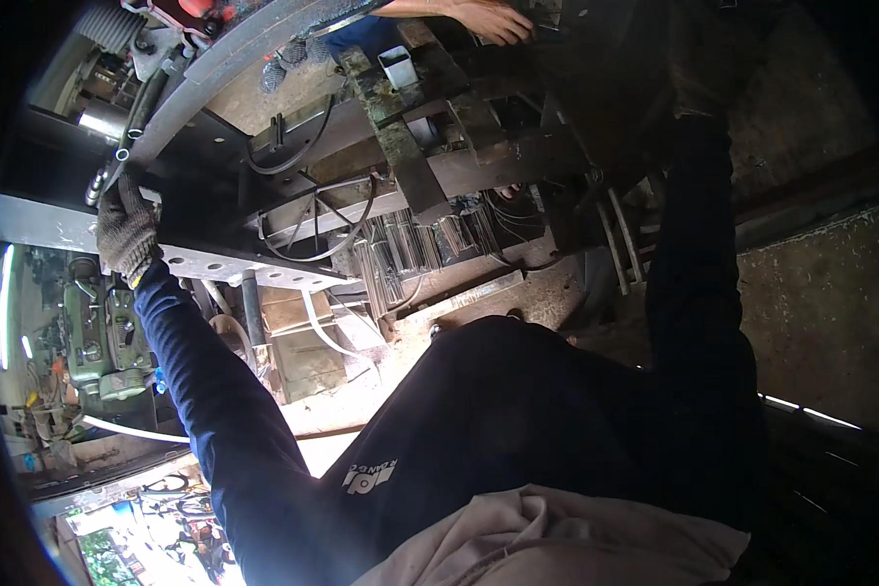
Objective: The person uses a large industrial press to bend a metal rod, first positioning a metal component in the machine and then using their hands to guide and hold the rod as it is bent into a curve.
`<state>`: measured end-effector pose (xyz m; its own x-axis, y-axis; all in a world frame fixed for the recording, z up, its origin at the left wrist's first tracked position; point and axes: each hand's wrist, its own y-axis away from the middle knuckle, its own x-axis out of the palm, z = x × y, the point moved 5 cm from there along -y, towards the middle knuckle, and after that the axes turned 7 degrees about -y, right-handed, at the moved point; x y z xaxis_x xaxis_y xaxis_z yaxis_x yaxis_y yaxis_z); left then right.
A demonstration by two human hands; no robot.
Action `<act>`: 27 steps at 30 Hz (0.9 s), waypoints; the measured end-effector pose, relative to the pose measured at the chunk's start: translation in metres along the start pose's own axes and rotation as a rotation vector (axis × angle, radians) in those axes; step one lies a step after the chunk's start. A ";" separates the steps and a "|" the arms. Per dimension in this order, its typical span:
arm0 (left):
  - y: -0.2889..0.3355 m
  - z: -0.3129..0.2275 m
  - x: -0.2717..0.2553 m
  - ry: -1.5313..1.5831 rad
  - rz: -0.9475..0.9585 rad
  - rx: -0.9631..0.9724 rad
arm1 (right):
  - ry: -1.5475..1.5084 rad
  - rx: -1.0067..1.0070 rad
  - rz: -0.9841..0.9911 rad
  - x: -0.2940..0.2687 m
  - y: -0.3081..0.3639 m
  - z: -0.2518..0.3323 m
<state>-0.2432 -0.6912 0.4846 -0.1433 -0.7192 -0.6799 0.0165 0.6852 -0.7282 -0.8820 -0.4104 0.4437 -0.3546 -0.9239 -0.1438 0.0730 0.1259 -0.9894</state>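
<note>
1. The left hand [127, 230], in a knitted glove, is at the lower-left end of a curved metal bar [227, 73]; its fingers look curled around that end, grasping it. Holding at the very tip probably gives the arm more command over the bar's swing than a mid-length hold.
2. The curved metal bar lies at the upper left, above the perforated beam [254, 270]. Its long axis runs from the glove up and to the right, bowing as it goes, and it leaves by the top edge; some of the bow may come from the lens.
3. The right hand [701, 93] is raised on the far side, deep in shadow; I cannot tell whether its fingers are clenched, released or around something. The widely spread arms suggest a need for reach.
4. Near the top middle, a co-worker's bare hand [493, 21] is beside dark steelwork.
5. A short square tube [397, 66] sits by a long flat bar [397, 146] that slants down to the right; the bar crosses the frame, apparently borne by it.
6. Thin rods [400, 249] are bunched below, their lengths roughly side by side, presumably for keeping.
</note>
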 end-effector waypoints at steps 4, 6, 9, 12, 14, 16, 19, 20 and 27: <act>-0.001 0.001 0.001 -0.013 -0.022 0.018 | 0.007 -0.053 -0.041 -0.003 -0.001 0.003; -0.001 0.000 0.001 -0.021 -0.020 0.021 | 0.028 -0.037 0.031 -0.004 -0.001 0.003; -0.001 -0.001 -0.001 -0.019 0.007 0.001 | 0.005 -0.003 0.059 -0.003 0.002 -0.002; 0.002 -0.004 -0.004 -0.040 -0.019 0.007 | -0.061 0.110 -0.028 0.000 0.004 -0.007; 0.008 -0.007 -0.003 -0.015 -0.056 0.042 | -0.101 0.294 -0.056 -0.004 -0.001 0.001; 0.003 -0.002 0.000 -0.019 -0.045 0.028 | 0.035 0.190 -0.036 0.003 0.004 -0.004; 0.001 -0.004 -0.006 0.003 -0.021 0.031 | -0.131 -0.172 0.061 -0.005 -0.006 -0.009; 0.001 -0.005 -0.008 -0.015 -0.017 0.028 | -0.219 -0.238 0.054 -0.005 -0.007 -0.009; -0.003 0.003 0.005 -0.116 -0.025 0.029 | -0.184 -0.190 0.048 -0.006 -0.004 -0.005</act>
<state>-0.2408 -0.6968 0.4833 -0.0287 -0.7455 -0.6659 0.0433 0.6646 -0.7459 -0.8852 -0.4039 0.4485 -0.1785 -0.9632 -0.2011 -0.0973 0.2206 -0.9705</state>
